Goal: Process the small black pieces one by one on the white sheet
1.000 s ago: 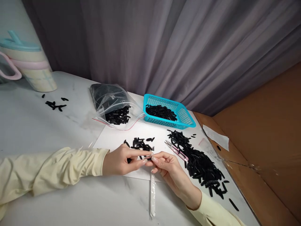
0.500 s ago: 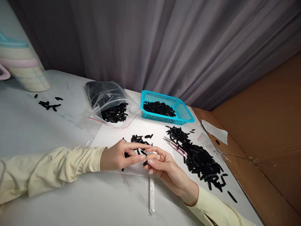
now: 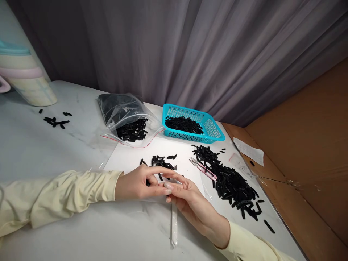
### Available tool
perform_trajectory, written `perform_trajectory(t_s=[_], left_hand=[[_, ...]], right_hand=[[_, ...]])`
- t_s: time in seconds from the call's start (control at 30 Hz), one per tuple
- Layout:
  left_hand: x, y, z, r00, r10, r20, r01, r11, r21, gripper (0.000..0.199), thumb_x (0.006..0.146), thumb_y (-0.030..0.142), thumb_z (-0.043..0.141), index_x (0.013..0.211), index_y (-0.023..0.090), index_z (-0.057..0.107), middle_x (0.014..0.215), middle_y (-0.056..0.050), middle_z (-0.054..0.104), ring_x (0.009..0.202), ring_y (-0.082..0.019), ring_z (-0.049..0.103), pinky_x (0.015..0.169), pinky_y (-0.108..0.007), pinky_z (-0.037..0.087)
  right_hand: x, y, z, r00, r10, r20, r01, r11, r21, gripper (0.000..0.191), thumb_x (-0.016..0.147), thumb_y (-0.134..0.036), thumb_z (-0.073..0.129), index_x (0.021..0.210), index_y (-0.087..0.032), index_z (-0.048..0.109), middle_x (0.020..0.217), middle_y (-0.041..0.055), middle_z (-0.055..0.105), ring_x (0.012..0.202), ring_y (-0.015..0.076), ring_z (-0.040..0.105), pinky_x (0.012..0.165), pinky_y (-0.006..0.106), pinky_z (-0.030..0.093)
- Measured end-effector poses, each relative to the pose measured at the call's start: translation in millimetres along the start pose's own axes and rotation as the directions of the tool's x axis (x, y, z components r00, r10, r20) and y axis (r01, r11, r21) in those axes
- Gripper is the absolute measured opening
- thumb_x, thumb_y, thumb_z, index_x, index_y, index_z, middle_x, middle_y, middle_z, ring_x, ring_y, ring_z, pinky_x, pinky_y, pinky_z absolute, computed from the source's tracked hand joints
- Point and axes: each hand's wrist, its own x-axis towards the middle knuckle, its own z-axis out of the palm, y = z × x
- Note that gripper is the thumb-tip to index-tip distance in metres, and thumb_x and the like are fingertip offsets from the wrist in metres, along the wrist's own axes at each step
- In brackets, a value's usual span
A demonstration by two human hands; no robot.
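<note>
My left hand (image 3: 146,183) and my right hand (image 3: 191,197) meet over the front edge of a white paper sheet (image 3: 127,156). Their thumbs and fingertips press together, and whatever lies between them is hidden. Just behind the fingers is a small group of slim black pieces (image 3: 160,162), partly covered by my left hand. A narrow white strip in clear wrap (image 3: 174,230) extends toward me from under the hands. To the right of my right hand, pink-handled thread snips (image 3: 203,169) lie against a large heap of the same black pieces (image 3: 233,186).
Behind the hands stand an open zip bag (image 3: 133,128) of black pieces and a blue perforated basket (image 3: 214,136) partly filled with them. More pieces (image 3: 56,122) lie at the left, near a tumbler (image 3: 35,87). A white paper slip (image 3: 248,151) and cardboard (image 3: 304,163) are at the right.
The fingers have closed tighter together. A black piece that showed between my right thumb and fingers is now hidden. My right hand has shifted slightly down.
</note>
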Motion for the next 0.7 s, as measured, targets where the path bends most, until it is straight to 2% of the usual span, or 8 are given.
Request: perform_trajectory(t_s=[0.1, 0.2, 0.3, 0.4, 0.5, 0.57, 0.63, 0.7], left_hand=[[-1.6, 0.9, 1.4, 0.994, 0.11, -0.004, -0.11, 0.993, 0.035, 0.045, 0.083, 0.024, 0.055, 0.125, 0.009, 0.054, 0.051, 0.005, 0.053, 0.045, -0.006, 0.03, 0.046, -0.015, 0.031], [-2.3, -0.2, 1.0, 0.974, 0.223, -0.038, -0.216, 0.968, 0.131, 0.035, 0.085, 0.021, 0.053, 0.115, 0.009, 0.063, 0.048, 0.005, 0.047, 0.045, -0.006, 0.022, 0.041, -0.017, 0.024], [-2.3, -1.2, -0.1, 0.962, 0.265, -0.069, -0.25, 0.952, 0.178, 0.03, 0.085, 0.02, 0.052, 0.106, 0.008, 0.069, 0.045, 0.006, 0.041, 0.044, -0.007, 0.018, 0.039, -0.019, 0.019], [-2.0, -1.9, -0.8, 0.964, 0.245, -0.098, -0.225, 0.957, 0.181, 0.03, 0.085, 0.021, 0.051, 0.104, 0.009, 0.07, 0.044, 0.005, 0.041, 0.043, -0.007, 0.019, 0.038, -0.021, 0.018], [-1.0, -2.9, -0.6, 0.972, 0.193, -0.137, -0.17, 0.972, 0.161, 0.03, 0.084, 0.022, 0.052, 0.105, 0.011, 0.071, 0.041, 0.005, 0.045, 0.039, -0.006, 0.02, 0.035, -0.02, 0.018], [-0.2, -3.9, 0.0, 0.975, 0.149, -0.166, -0.131, 0.985, 0.117, 0.03, 0.083, 0.023, 0.054, 0.103, 0.009, 0.071, 0.046, 0.003, 0.056, 0.038, -0.006, 0.031, 0.036, -0.017, 0.028], [0.4, -4.8, 0.5, 0.98, 0.093, -0.177, -0.086, 0.995, 0.048, 0.032, 0.081, 0.025, 0.056, 0.102, 0.007, 0.071, 0.06, -0.002, 0.067, 0.046, -0.008, 0.047, 0.045, -0.017, 0.041], [0.5, -5.5, 0.4, 0.985, 0.047, -0.168, -0.048, 0.999, -0.006, 0.032, 0.081, 0.027, 0.057, 0.102, 0.008, 0.071, 0.072, -0.005, 0.071, 0.057, -0.011, 0.055, 0.056, -0.018, 0.047]], right_hand=[[-2.1, -3.2, 2.1, 0.996, 0.002, 0.093, 0.001, 1.0, -0.027, 0.024, 0.081, -0.019, 0.065, 0.104, -0.013, 0.063, 0.089, 0.0062, 0.067, 0.074, 0.0082, 0.057, 0.065, 0.018, 0.045], [-3.6, -9.0, 0.3, 0.991, -0.017, 0.135, 0.02, 1.0, -0.02, 0.019, 0.084, -0.02, 0.061, 0.102, -0.012, 0.064, 0.095, 0.0082, 0.066, 0.079, 0.0095, 0.056, 0.065, 0.018, 0.043], [-4.0, -12.0, -3.7, 0.99, 0.0, 0.142, -0.003, 1.0, 0.019, 0.024, 0.079, -0.014, 0.065, 0.103, -0.013, 0.064, 0.094, 0.0064, 0.067, 0.071, 0.0073, 0.056, 0.067, 0.018, 0.043], [-4.0, -12.3, -6.5, 0.992, 0.017, 0.127, -0.023, 0.998, 0.052, 0.035, 0.071, -0.007, 0.069, 0.105, -0.015, 0.062, 0.09, 0.0035, 0.068, 0.072, 0.0068, 0.058, 0.075, 0.019, 0.043], [-4.2, -11.7, -6.2, 0.994, 0.024, 0.106, -0.025, 1.0, 0.008, 0.034, 0.07, -0.007, 0.071, 0.101, -0.016, 0.062, 0.091, 0.0043, 0.069, 0.083, 0.0104, 0.061, 0.082, 0.023, 0.042], [-4.3, -10.7, -5.1, 0.992, 0.046, 0.115, -0.038, 0.997, -0.071, 0.026, 0.072, -0.013, 0.072, 0.096, -0.013, 0.064, 0.088, 0.0062, 0.069, 0.078, 0.0114, 0.062, 0.079, 0.025, 0.044], [-4.3, -9.4, -4.1, 0.991, 0.048, 0.122, -0.03, 0.989, -0.148, 0.019, 0.075, -0.021, 0.071, 0.089, -0.011, 0.065, 0.084, 0.008, 0.069, 0.069, 0.0112, 0.061, 0.071, 0.026, 0.046], [-4.0, -8.3, -3.6, 0.993, 0.009, 0.114, 0.014, 0.979, -0.202, 0.02, 0.077, -0.029, 0.069, 0.085, -0.011, 0.066, 0.081, 0.0085, 0.07, 0.064, 0.0109, 0.06, 0.066, 0.026, 0.047]])
